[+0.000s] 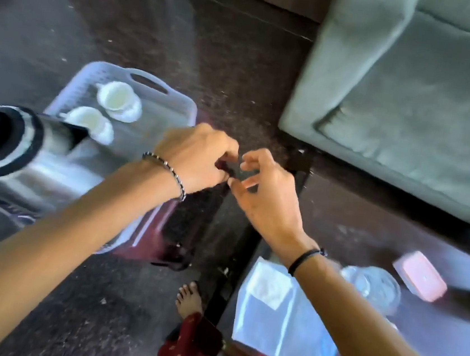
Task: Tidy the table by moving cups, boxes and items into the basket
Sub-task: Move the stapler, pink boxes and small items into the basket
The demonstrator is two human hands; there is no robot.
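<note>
A lavender basket (pixel 178 98) stands on the floor to the left of the dark table (pixel 353 235). Inside it are two white cups (pixel 114 95) (pixel 86 118) on saucers and a steel flask (pixel 6 146) with a black cap. My left hand (pixel 201 156) hovers over the basket's right rim, its fingers curled around a small dark item (pixel 224 167) that is too blurred to name. My right hand (pixel 261 192) is just beside it over the table corner, fingers loosely bent and holding nothing. On the table lie a pink box (pixel 420 275) and a clear glass jar (pixel 374 284).
A grey-green sofa (pixel 411 110) runs along the far side of the table. My bare foot (pixel 189 298) stands on the dark floor between basket and table. A pale bluish patch, sheet or reflection (pixel 285 315), covers the table's near part.
</note>
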